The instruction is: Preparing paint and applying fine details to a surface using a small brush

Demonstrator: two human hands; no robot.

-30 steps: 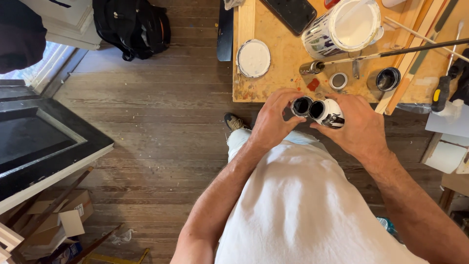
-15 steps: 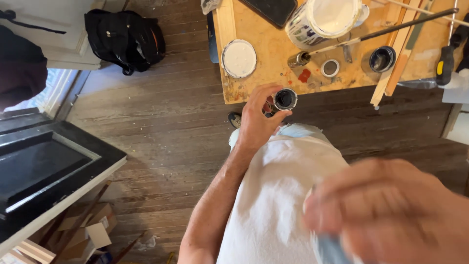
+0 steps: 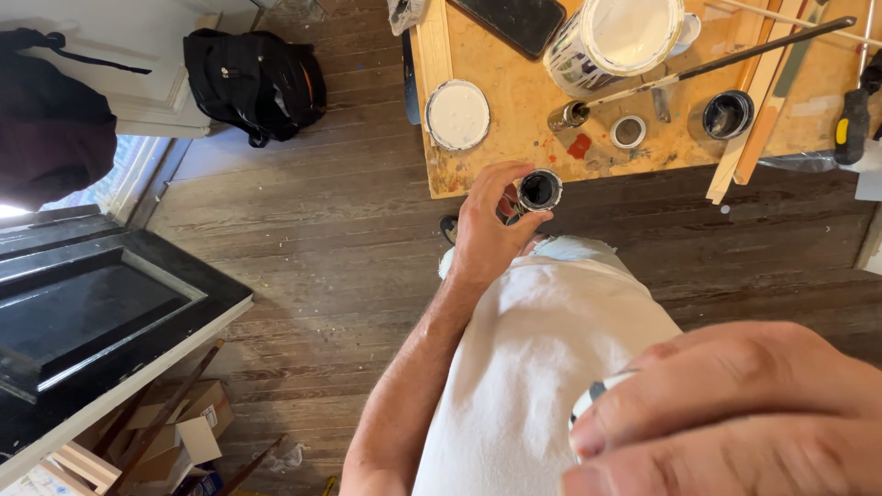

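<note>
My left hand (image 3: 485, 230) grips a small open tin (image 3: 538, 190) with dark paint inside, held just in front of the wooden workbench (image 3: 514, 101). My right hand (image 3: 735, 418) is raised close to the camera at the lower right, blurred, with its fingers closed around a small white and black can (image 3: 595, 400) that mostly hides behind them. I wear a white garment that fills the lower middle of the view.
On the workbench stand a large open can of white paint (image 3: 617, 35), its white lid (image 3: 457, 114), a second small dark tin (image 3: 728, 114), a ring (image 3: 628, 131), a long stick, wooden strips and a phone (image 3: 514, 20). A black backpack (image 3: 253, 81) lies on the plank floor; a black door panel (image 3: 83, 312) sits left.
My right hand left the spot beside the left hand and rose toward the camera with the white and black can. My left hand kept the small dark tin near the bench edge.
</note>
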